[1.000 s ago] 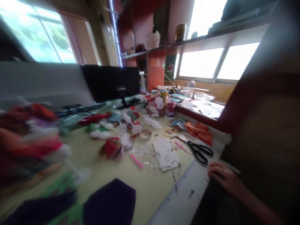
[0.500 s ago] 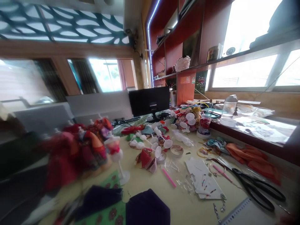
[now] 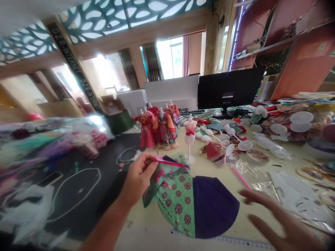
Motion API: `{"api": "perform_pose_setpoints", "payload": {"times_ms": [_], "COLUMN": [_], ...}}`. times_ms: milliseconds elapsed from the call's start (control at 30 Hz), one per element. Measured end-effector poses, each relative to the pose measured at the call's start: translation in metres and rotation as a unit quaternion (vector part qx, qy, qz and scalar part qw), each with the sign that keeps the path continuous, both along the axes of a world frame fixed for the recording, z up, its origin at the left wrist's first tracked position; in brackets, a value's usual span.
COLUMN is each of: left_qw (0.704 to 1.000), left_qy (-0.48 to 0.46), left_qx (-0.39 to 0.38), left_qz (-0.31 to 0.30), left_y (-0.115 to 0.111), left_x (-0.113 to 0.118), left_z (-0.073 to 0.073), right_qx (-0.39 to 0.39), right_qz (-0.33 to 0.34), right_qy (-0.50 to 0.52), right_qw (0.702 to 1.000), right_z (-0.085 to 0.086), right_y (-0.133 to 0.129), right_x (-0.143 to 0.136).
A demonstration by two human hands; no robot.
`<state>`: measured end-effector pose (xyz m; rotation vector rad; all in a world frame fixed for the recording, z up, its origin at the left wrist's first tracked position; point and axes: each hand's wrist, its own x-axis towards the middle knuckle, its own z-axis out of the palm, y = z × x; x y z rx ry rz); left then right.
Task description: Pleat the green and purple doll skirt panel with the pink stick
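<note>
My left hand (image 3: pixel 140 174) pinches the pink-edged top of a small green doll garment (image 3: pixel 163 176), lifted at an angle over the table. Beneath it spreads a rounded piece of fabric, one part green with flowers (image 3: pixel 178 202), the other plain dark purple (image 3: pixel 214 205). My right hand (image 3: pixel 277 216), somewhat blurred, hovers to the right of the purple part with fingers apart and holds nothing. Just behind the cloth stands a small white doll dress form (image 3: pixel 189 139) with a pink band. A ruler (image 3: pixel 230 240) lies along the fabric's near edge.
Several dress forms in red gowns (image 3: pixel 158 129) stand behind my left hand. White stands and cloth scraps (image 3: pixel 227 139) crowd the right, with a pink stick (image 3: pixel 240 177). A black monitor (image 3: pixel 230 87) is behind. Bagged materials (image 3: pixel 78 139) and white cord (image 3: pixel 98 177) lie left.
The view has swung left. Both hands have come into clear view, the left one gripping the green garment. More of the two-coloured fabric now shows.
</note>
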<state>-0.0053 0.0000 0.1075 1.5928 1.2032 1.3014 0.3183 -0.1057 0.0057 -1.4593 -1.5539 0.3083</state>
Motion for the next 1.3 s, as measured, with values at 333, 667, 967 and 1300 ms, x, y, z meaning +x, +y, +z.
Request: {"api": "perform_pose_setpoints", "payload": {"times_ms": [333,667,967,1300], "left_qw": [0.992,0.98,0.979,0.987], "left_qy": [0.013,0.148,-0.132,-0.145], "left_qx": [0.128,0.131,-0.032,-0.041], "left_qz": [0.013,-0.009,-0.153,-0.062], "left_y": [0.001,-0.017,-0.023,-0.028], "left_x": [-0.001,-0.001,0.008,0.009], "left_z": [0.044,0.037,0.044,0.036], "right_qx": [-0.178,-0.023,-0.05,-0.049], "right_qz": [0.327,0.211,0.212,0.209], "right_qy": [0.402,0.423,0.394,0.374], "right_qw": [0.837,0.881,0.893,0.902], "right_z": [0.091,0.111,0.11,0.105], "right_y": [0.094,0.092,0.071,0.052], "right_x": [-0.162,-0.098,-0.078,-0.072]}}
